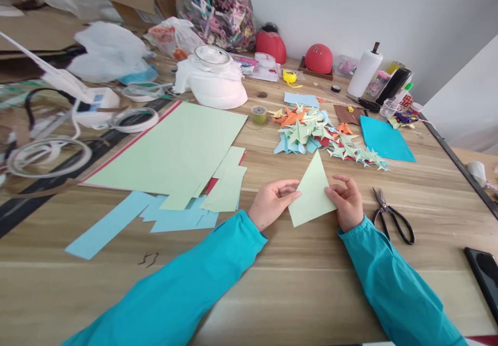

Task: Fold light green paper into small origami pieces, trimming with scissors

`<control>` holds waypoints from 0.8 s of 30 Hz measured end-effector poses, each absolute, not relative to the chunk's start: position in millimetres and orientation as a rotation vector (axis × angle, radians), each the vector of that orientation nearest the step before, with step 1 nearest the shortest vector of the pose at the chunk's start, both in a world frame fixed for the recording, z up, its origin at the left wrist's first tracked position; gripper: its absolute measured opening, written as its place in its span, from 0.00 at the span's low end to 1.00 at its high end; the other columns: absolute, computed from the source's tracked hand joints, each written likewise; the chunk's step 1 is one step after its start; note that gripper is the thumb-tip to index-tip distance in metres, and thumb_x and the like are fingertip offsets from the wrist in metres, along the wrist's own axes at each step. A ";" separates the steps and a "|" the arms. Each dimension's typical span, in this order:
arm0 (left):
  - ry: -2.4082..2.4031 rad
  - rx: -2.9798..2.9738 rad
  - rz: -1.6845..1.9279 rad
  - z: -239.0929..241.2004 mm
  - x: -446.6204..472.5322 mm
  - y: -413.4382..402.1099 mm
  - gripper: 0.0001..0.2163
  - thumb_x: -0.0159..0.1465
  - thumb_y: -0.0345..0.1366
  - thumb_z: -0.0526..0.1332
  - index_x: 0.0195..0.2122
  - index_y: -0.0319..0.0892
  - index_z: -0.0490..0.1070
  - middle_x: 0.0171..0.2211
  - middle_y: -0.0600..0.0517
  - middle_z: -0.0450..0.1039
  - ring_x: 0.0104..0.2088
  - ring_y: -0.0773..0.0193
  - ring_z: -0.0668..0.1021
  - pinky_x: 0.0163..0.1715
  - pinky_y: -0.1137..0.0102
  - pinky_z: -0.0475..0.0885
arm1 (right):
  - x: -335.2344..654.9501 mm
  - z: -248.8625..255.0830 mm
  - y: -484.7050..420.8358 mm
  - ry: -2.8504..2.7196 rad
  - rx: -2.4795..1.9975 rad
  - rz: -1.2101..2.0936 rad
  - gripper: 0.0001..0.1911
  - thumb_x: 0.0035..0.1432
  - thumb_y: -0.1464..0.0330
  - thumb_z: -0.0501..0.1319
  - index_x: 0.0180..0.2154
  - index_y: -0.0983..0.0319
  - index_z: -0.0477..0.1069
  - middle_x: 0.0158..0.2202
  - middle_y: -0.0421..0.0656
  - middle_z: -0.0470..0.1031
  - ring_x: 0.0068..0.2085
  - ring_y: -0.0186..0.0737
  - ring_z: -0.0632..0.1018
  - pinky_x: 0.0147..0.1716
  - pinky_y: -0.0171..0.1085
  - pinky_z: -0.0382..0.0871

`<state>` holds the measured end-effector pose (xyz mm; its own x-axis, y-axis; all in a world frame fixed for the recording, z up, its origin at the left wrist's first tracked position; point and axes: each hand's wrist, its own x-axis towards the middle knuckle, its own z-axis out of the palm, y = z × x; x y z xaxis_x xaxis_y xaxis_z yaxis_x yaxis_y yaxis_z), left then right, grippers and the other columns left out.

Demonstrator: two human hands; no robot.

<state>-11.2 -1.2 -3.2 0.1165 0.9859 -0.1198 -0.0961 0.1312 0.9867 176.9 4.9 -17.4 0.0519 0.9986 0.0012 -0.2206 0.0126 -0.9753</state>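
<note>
Both my hands hold a pale green paper folded into a triangle (312,193) just above the wooden table (272,278). My left hand (272,202) pinches its left edge with thumb and fingers closed. Along the right edge my right hand (348,201) grips with fingers curled. The triangle's tip points away from me. Both arms wear teal sleeves.
A pile of folded paper shapes (319,136) lies beyond the hands. Black scissors (392,216) lie to the right, with a phone (486,273) at the right edge. Large green sheets (175,149) and blue strips (112,224) lie left. A teal sheet (383,138) and clutter fill the back.
</note>
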 end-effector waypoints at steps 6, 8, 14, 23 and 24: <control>0.999 1.050 0.898 2.6 -14.3 -1.6 0.28 0.52 0.38 0.65 0.55 0.36 0.64 0.27 0.50 0.78 0.20 0.66 0.76 0.21 0.71 0.72 | 178.9 -20.4 8.8 -1.003 -1.009 1.144 0.15 0.44 0.67 0.69 0.34 0.57 0.67 0.27 0.35 0.74 0.26 0.32 0.73 0.23 0.31 0.65; 1.016 1.023 0.904 2.5 -14.1 -1.3 0.25 0.51 0.38 0.66 0.50 0.35 0.68 0.28 0.49 0.78 0.24 0.65 0.77 0.23 0.72 0.73 | 179.6 -21.5 8.8 -1.051 -1.013 1.102 0.12 0.44 0.67 0.68 0.33 0.57 0.69 0.28 0.36 0.73 0.27 0.32 0.73 0.24 0.32 0.65; 1.036 1.010 0.881 -1.3 -16.3 1.4 0.18 0.52 0.39 0.65 0.42 0.36 0.74 0.28 0.50 0.77 0.28 0.64 0.77 0.26 0.73 0.72 | 183.2 -24.1 6.5 -1.235 -1.141 1.030 0.05 0.47 0.66 0.66 0.30 0.57 0.76 0.28 0.39 0.76 0.30 0.36 0.73 0.29 0.35 0.66; 0.979 1.060 0.913 -4.5 -25.1 5.3 0.12 0.54 0.38 0.62 0.37 0.40 0.77 0.33 0.50 0.78 0.36 0.61 0.78 0.38 0.67 0.74 | 185.7 -30.8 9.2 -1.093 -1.170 1.204 0.08 0.44 0.64 0.68 0.31 0.57 0.78 0.30 0.40 0.79 0.31 0.39 0.76 0.31 0.38 0.69; 0.969 1.066 0.919 -4.7 -25.4 5.6 0.12 0.54 0.38 0.62 0.37 0.40 0.77 0.34 0.49 0.78 0.36 0.60 0.78 0.39 0.66 0.74 | 185.9 -31.3 9.6 -1.074 -1.162 1.205 0.09 0.44 0.65 0.68 0.31 0.57 0.78 0.30 0.40 0.79 0.31 0.40 0.76 0.31 0.38 0.69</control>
